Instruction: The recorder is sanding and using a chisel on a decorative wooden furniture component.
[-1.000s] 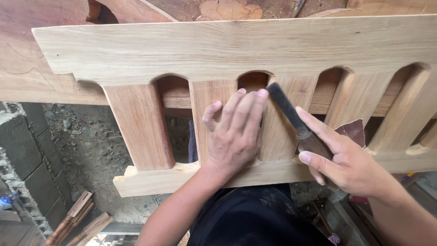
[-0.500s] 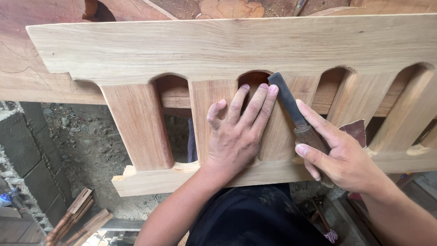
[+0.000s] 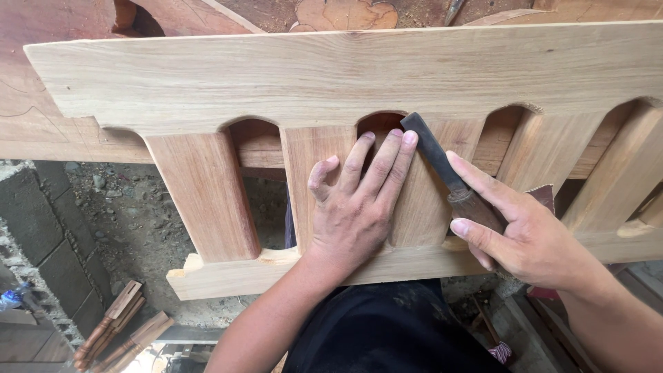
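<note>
A pale wooden panel [image 3: 331, 76] with several arched openings and upright slats lies across the view. My left hand [image 3: 359, 207] presses flat on the slats in the middle, fingertips at the rim of an arched opening [image 3: 378, 124]. My right hand [image 3: 525, 231] grips the wooden handle of a chisel [image 3: 435, 155]. Its dark steel blade slants up to the left, and the tip rests at the top right of that same arch, right beside my left fingertips.
Reddish wooden boards [image 3: 62, 48] lie under and behind the panel. Rough ground with small stones [image 3: 117, 214] shows at the left. Several wood offcuts [image 3: 117, 324] lie at the lower left. A dark garment [image 3: 387, 331] covers my lap below the panel.
The chisel tip has slid up and to the left along the slat to the arch's corner. My left hand has shifted slightly upward with it.
</note>
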